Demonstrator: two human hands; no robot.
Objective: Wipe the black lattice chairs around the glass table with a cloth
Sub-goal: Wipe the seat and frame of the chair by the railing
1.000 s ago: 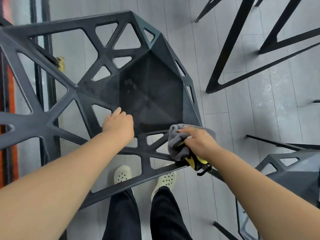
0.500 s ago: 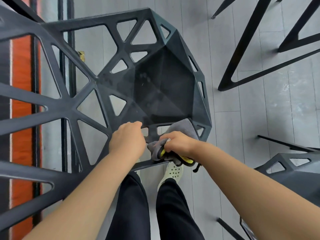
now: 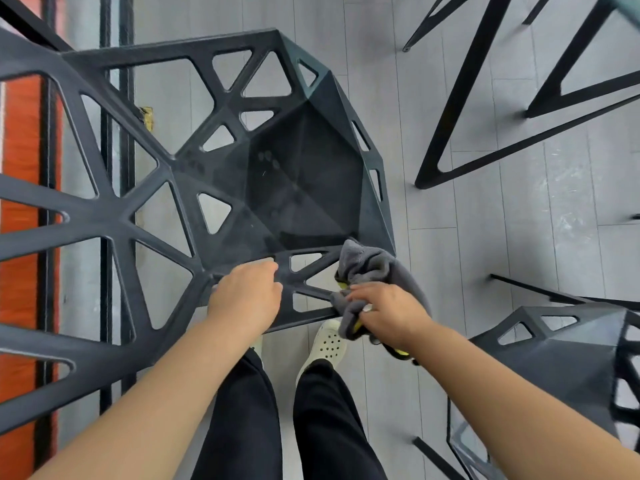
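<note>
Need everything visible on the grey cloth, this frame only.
The grey cloth looks soft and fleecy, with yellow and black bits showing under the hand. It is bunched, not spread flat. The right hand grips its lower part, holding it against the near rim strut of the black lattice chair at the seat's right corner. A loose fold stands up above the hand.

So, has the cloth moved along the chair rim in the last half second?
Yes: the cloth has slid right along the chair's near rim, away from the left hand toward the seat corner.
</note>
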